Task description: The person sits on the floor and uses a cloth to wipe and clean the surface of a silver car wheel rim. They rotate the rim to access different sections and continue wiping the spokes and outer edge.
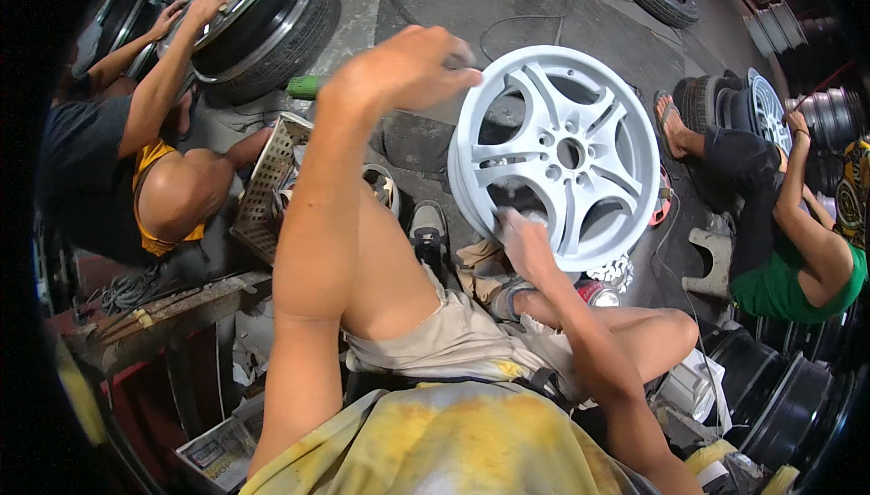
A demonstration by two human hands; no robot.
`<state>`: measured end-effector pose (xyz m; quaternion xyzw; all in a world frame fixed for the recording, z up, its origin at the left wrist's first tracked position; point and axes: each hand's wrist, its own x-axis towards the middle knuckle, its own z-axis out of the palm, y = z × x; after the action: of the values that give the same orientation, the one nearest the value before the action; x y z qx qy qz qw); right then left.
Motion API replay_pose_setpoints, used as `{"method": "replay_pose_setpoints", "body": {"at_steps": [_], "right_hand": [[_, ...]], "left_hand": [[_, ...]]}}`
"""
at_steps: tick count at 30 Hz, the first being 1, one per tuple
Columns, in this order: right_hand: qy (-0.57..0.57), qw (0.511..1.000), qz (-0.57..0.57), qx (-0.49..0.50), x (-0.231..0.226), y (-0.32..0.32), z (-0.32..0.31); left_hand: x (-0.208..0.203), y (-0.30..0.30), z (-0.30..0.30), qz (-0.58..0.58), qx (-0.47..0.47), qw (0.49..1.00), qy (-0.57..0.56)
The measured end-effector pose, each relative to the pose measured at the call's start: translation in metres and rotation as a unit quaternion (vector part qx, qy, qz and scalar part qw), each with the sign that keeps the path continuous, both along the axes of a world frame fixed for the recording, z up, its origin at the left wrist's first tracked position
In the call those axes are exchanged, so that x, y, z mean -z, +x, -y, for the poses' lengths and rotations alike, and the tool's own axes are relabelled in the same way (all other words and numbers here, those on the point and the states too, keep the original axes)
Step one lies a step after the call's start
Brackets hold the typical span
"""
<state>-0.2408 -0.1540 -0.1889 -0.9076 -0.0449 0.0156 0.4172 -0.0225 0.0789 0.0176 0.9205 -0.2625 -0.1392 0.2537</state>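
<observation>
A silver-grey alloy wheel rim point(591, 153) with a spoked face and a centre hole stands before me, tilted toward me. My left hand point(405, 65) is raised at the rim's upper left edge, thumb and fingers apart, with nothing visible between them; its fingertips are slightly blurred. At the rim's lower left, my right hand point(527, 246) reaches to a gap between the spokes. Motion smears its fingers, so whether they grip anything does not show. My bent legs are on either side below the wheel rim.
On the left, a person handles a wheel with a tyre point(272, 42). Between us is a plastic basket point(265, 189). A person in green sits at right near another wheel point(768, 107). A red can point(598, 294) stands below my rim; cables cross the floor point(426, 6).
</observation>
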Motion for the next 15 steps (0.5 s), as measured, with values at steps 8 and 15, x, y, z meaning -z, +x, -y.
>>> {"method": "replay_pose_setpoints", "body": {"at_steps": [8,15], "right_hand": [[-0.032,0.997,-0.010,0.067,0.000,0.034,-0.031],[-0.102,0.993,-0.062,-0.010,-0.011,-0.026,0.027]], "left_hand": [[0.006,0.007,0.013,0.025,-0.006,0.999,0.033],[-0.002,0.009,0.007,-0.015,-0.013,0.999,0.035]]}}
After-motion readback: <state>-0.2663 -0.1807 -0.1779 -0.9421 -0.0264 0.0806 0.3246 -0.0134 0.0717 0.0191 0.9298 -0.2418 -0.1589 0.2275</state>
